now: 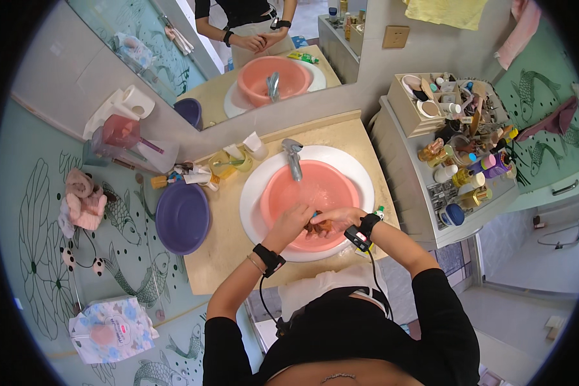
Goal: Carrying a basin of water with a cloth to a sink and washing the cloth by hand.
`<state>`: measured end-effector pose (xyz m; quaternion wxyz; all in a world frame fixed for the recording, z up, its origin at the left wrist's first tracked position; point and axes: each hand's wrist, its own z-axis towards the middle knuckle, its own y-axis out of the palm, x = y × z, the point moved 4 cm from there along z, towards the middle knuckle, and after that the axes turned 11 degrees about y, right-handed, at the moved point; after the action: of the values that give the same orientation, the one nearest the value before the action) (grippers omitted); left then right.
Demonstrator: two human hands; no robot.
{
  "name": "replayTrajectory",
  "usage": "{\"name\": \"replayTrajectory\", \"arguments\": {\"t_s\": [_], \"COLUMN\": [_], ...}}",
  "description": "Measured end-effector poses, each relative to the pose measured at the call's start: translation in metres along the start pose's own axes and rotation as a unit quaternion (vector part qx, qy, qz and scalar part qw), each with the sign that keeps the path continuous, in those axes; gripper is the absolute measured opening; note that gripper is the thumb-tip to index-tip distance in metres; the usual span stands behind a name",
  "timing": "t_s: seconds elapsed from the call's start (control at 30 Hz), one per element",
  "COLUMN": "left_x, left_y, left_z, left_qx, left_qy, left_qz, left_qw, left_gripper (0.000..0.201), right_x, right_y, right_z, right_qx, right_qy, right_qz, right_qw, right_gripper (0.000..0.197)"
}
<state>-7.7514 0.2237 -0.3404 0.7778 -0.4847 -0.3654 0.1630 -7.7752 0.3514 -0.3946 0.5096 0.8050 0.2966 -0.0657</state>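
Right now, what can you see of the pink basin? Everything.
The pink basin is round, open-topped and smooth, plastic by its look, with a glossy inside. It sits upright in the white sink, the silver faucet reaching over its far rim. The left hand and right hand, with a small brown item at their fingers, hide part of its near half. Whether they touch it, or how much water it holds, is unclear.

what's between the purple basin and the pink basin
In the head view, a bare stretch of beige counter, then the white sink rim, lie between the purple basin and pink basin.
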Motion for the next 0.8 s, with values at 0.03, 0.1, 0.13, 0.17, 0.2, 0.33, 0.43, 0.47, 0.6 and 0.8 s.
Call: {"name": "replayTrajectory", "arguments": {"t_s": [0.03,0.1,0.13,0.17,0.2,0.33,0.43,0.47,0.6,0.8], "left_x": [0.003,-0.005,-0.006,-0.007,-0.008,-0.010,-0.017,-0.019,-0.030,-0.048], "left_y": [0.001,0.019,0.024,0.030,0.034,0.046,0.055,0.057,0.071,0.088], "left_z": [0.000,-0.009,-0.010,-0.012,-0.014,-0.016,-0.016,-0.017,-0.018,-0.023], "left_qx": [-0.026,-0.015,-0.006,-0.006,-0.021,-0.042,-0.085,-0.084,-0.090,-0.116], "left_qy": [-0.012,-0.012,-0.012,-0.013,-0.025,-0.044,-0.096,-0.100,-0.127,-0.203], "left_qz": [0.008,0.012,0.013,0.011,0.009,0.033,0.011,0.010,0.017,-0.047], "left_qw": [1.000,1.000,1.000,1.000,0.999,0.998,0.992,0.991,0.988,0.971], "left_gripper": [0.015,0.015,0.014,0.014,0.014,0.013,0.015,0.015,0.018,0.013], "right_x": [0.002,0.005,0.006,0.007,0.004,0.004,0.001,-0.004,0.005,0.010], "right_y": [-0.003,-0.004,-0.006,-0.008,-0.005,-0.011,-0.005,0.003,-0.013,-0.036], "right_z": [-0.001,0.009,0.009,0.009,0.010,0.022,0.029,0.023,0.031,0.049], "right_qx": [0.036,0.087,0.118,0.148,0.102,0.176,0.217,0.285,0.446,0.491], "right_qy": [0.049,0.041,0.048,0.054,0.046,0.004,-0.188,-0.147,-0.094,-0.141], "right_qz": [-0.031,-0.034,-0.100,-0.164,-0.205,-0.404,-0.411,-0.449,-0.498,-0.558], "right_qw": [0.998,0.995,0.987,0.974,0.972,0.898,0.865,0.834,0.738,0.654], "right_gripper": [0.034,0.019,0.017,0.017,0.018,0.019,0.020,0.032,0.057,0.054]}}
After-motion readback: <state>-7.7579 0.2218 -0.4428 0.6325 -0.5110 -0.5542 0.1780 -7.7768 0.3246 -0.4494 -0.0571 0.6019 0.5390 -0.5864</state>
